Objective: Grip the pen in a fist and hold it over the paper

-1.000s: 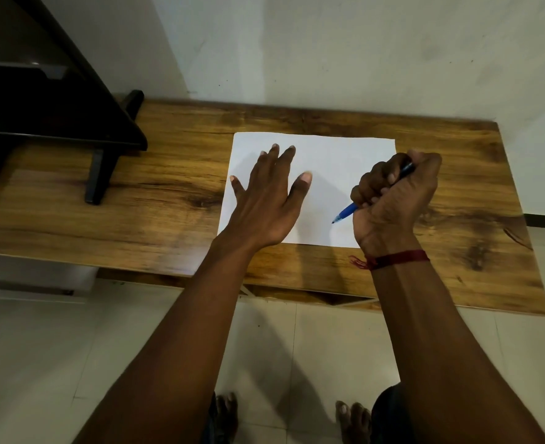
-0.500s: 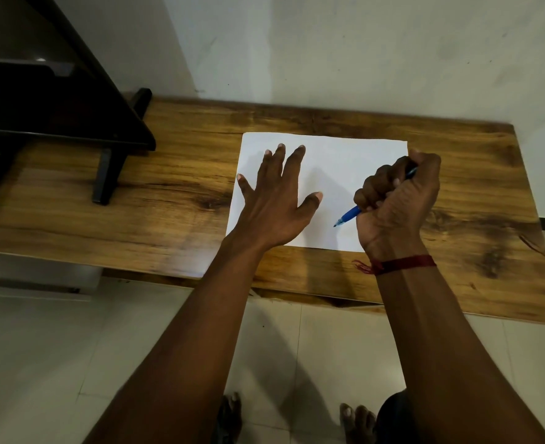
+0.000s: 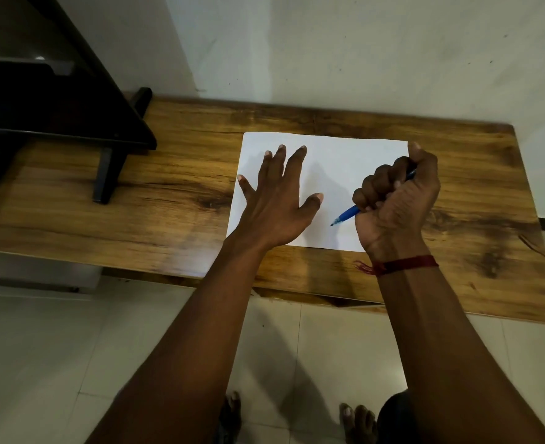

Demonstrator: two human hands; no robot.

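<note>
The left hand [image 3: 276, 203] lies flat with its fingers spread on the white paper [image 3: 338, 161]. The paper sits on the wooden table [image 3: 168, 200]. The right hand [image 3: 396, 200] makes a fist around a blue pen [image 3: 345, 216], whose tip points down at the paper.

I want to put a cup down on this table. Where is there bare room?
Bare wood lies between the black stand and the white paper sheet, and right of the right hand on the wooden table. The sheet is crowded: left hand flat, blue pen above it.
</note>
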